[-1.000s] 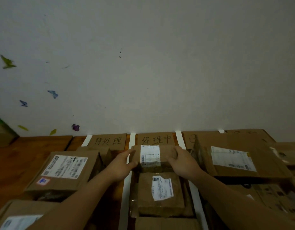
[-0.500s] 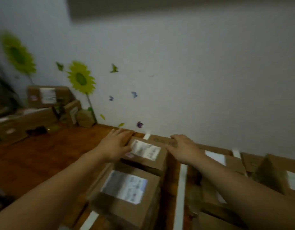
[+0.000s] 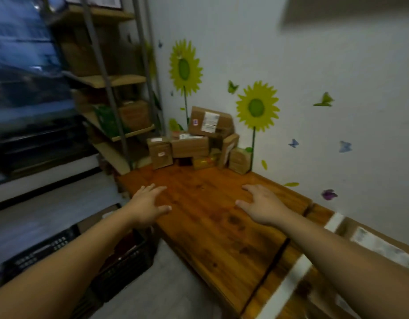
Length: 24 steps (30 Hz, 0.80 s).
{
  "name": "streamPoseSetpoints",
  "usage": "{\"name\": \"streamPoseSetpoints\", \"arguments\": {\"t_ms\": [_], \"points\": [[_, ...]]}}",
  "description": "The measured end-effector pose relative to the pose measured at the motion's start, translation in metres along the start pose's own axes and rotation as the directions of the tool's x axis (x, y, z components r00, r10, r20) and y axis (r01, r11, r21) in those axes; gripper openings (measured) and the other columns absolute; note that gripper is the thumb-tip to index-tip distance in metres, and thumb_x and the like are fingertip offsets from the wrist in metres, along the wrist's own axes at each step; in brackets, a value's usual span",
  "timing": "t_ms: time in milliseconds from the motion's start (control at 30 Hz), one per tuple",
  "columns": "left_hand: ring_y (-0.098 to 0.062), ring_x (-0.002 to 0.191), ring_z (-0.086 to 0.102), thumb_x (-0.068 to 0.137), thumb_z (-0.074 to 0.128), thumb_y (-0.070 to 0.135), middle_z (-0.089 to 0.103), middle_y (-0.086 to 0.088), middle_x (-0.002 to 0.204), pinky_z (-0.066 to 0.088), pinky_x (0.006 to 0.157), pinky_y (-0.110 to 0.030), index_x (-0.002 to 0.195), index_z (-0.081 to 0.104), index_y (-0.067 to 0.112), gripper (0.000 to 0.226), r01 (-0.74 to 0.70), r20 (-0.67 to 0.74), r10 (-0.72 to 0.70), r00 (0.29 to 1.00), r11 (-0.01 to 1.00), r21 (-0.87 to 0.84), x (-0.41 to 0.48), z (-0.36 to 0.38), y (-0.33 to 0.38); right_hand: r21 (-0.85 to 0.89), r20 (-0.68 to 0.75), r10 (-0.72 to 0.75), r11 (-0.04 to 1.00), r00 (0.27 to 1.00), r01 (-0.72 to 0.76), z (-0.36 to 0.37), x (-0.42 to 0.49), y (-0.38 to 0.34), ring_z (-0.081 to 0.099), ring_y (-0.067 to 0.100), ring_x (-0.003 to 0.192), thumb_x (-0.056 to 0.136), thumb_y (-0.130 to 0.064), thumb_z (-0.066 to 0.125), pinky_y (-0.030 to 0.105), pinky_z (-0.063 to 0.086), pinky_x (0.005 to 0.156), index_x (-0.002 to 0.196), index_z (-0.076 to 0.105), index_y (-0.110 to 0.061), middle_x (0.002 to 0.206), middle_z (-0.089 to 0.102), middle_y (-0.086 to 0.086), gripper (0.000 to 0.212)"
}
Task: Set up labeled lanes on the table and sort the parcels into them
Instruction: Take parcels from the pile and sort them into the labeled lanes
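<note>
I see my left hand (image 3: 148, 204) and right hand (image 3: 264, 207) over the wooden table (image 3: 212, 238), fingers spread, holding nothing. The stacked parcels (image 3: 205, 139) sit at twelve o'clock against the wall, and the white lane tape (image 3: 291, 277) lies at four o'clock.

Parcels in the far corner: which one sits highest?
The wide box with the white shipping label, tilted on top; the other boxes sit lower, beneath or beside it.
</note>
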State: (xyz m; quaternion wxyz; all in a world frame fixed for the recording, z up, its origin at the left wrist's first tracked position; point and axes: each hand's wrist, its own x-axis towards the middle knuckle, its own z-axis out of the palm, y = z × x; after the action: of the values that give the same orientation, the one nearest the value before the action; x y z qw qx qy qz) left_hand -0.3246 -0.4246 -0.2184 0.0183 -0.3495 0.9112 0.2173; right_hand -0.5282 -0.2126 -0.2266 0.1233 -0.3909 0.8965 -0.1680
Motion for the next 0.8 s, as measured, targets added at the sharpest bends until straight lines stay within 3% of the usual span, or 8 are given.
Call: {"name": "streamPoseSetpoints", "arguments": {"t_ms": [167, 300, 433, 567, 633, 700, 800], "points": [[-0.029, 0.144, 0.015, 0.088, 0.056, 0.046, 0.011, -0.005, 0.158, 0.021, 0.116, -0.048, 0.148, 0.020, 0.028, 0.073, 0.044, -0.008, -0.045, 0.999, 0.989, -0.141, 0.054, -0.019, -0.044, 0.015, 0.015, -0.011, 1.000, 1.000, 0.011, 0.006, 0.083, -0.033, 0.027, 0.024, 0.140, 0.090, -0.057, 0.048, 0.037, 0.027, 0.111, 0.147, 0.030, -0.026, 0.153, 0.028, 0.003, 0.067], [-0.027, 0.144, 0.015, 0.089, 0.056, 0.044, 0.014, -0.005, 0.158, 0.021, 0.116, -0.047, 0.148, 0.021, 0.028, 0.071, 0.050, -0.008, -0.051, 0.999, 0.992, -0.120, 0.119, -0.038, -0.047, 0.051, -0.008, -0.004, 0.999, 1.000, 0.004, -0.003, 0.165, -0.036, 0.032, 0.025, 0.137, 0.091, -0.055, 0.049, 0.036, 0.030, 0.109, 0.146, 0.031, -0.024, 0.151, 0.031, 0.006, 0.066], [-0.020, 0.125, 0.045, 0.088, 0.058, 0.040, 0.029, -0.005, 0.152, 0.041, 0.103, -0.040, 0.147, 0.024, 0.028, 0.069, 0.047, 0.018, -0.044, 0.999, 0.965, -0.257, 0.191, -0.072, -0.033, 0.115, -0.088, 0.008, 0.993, 0.996, 0.002, -0.019, 0.240, -0.036, 0.038, 0.026, 0.133, 0.089, -0.054, 0.053, 0.036, 0.034, 0.106, 0.144, 0.037, -0.025, 0.149, 0.037, 0.007, 0.064], [-0.020, 0.131, 0.039, 0.093, 0.056, 0.028, 0.034, -0.003, 0.148, 0.036, 0.100, -0.029, 0.146, 0.027, 0.021, 0.061, -0.012, -0.026, 0.005, 1.000, 0.963, -0.270, 0.255, -0.098, -0.007, 0.127, -0.119, 0.044, 0.992, 0.992, -0.029, -0.033, 0.295, -0.038, 0.041, 0.027, 0.131, 0.089, -0.052, 0.052, 0.039, 0.038, 0.106, 0.145, 0.035, -0.023, 0.147, 0.039, 0.008, 0.065], [-0.017, 0.118, 0.047, 0.093, 0.056, 0.025, 0.044, 0.005, 0.134, 0.039, 0.088, -0.021, 0.143, 0.033, 0.022, 0.056, -0.046, -0.026, 0.041, 0.999, 0.959, -0.278, 0.287, -0.107, 0.005, 0.123, -0.123, 0.065, 0.991, 0.990, -0.050, -0.037, 0.316, -0.036, 0.043, 0.027, 0.130, 0.088, -0.054, 0.052, 0.041, 0.040, 0.104, 0.144, 0.036, -0.024, 0.147, 0.039, 0.008, 0.065], [-0.018, 0.116, 0.050, 0.092, 0.057, 0.025, 0.045, 0.007, 0.132, 0.040, 0.087, -0.023, 0.143, 0.033, 0.022, 0.056, -0.066, -0.032, 0.059, 0.998, 0.957, -0.283, 0.324, -0.114, 0.014, 0.144, -0.127, 0.091, 0.987, 0.988, -0.072, -0.042, 0.337, -0.034, 0.045, 0.026, 0.127, 0.089, -0.051, 0.054, 0.036, 0.040, 0.102, 0.143, 0.037, -0.024, 0.146, 0.040, 0.007, 0.063], [-0.016, 0.112, 0.052, 0.090, 0.061, 0.025, 0.047, -0.003, 0.139, 0.044, 0.089, -0.028, 0.145, 0.030, 0.023, 0.063, -0.116, -0.040, 0.109, 0.993, 0.946, -0.302, 0.380, -0.121, 0.023, 0.186, -0.148, 0.128, 0.978, 0.981, -0.100, -0.049, 0.371, -0.031, 0.049, 0.027, 0.121, 0.090, -0.046, 0.055, 0.034, 0.041, 0.095, 0.139, 0.041, -0.024, 0.142, 0.044, 0.010, 0.056]]}}
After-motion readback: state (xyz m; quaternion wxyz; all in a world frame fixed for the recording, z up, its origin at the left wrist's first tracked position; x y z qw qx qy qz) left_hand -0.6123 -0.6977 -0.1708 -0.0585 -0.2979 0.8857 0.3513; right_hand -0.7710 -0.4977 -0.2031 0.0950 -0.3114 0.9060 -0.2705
